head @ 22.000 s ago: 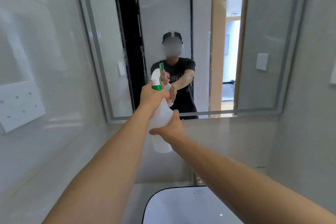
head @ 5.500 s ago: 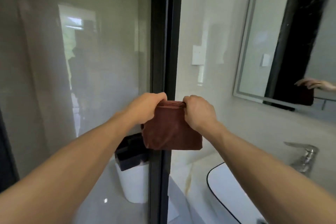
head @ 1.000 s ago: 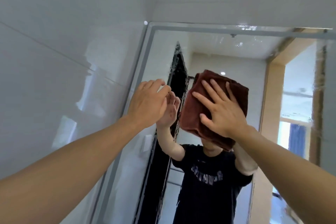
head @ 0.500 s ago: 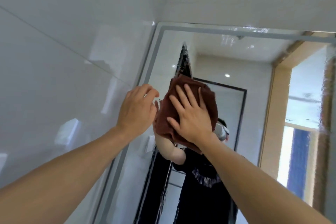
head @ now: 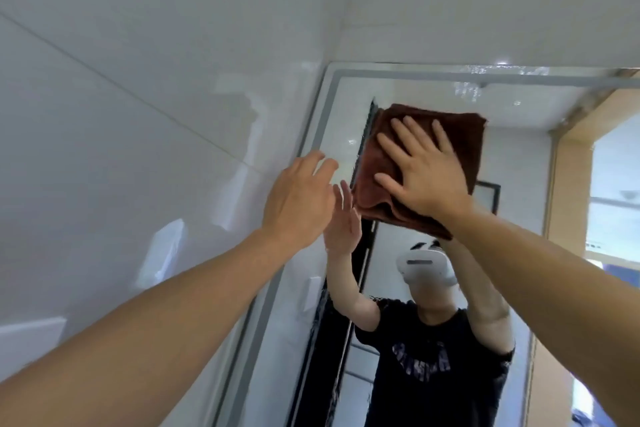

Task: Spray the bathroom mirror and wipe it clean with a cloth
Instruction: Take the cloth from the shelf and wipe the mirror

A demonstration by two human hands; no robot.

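Note:
The bathroom mirror (head: 519, 156) fills the right half of the head view, and spray droplets cling along its top edge. A folded brown cloth (head: 467, 142) lies flat against the glass near the upper left part. My right hand (head: 424, 172) presses on it with fingers spread. My left hand (head: 299, 199) rests with fingers apart on the mirror's left frame, beside the cloth, holding nothing. No spray bottle is in view.
A glossy white tiled wall (head: 138, 114) meets the mirror's grey frame (head: 311, 135) on the left. The glass reflects a person in a dark shirt, a black door frame and a wooden doorway at the right.
My right hand has slid the cloth up and to the right across the glass. My left hand stays at the mirror's left frame.

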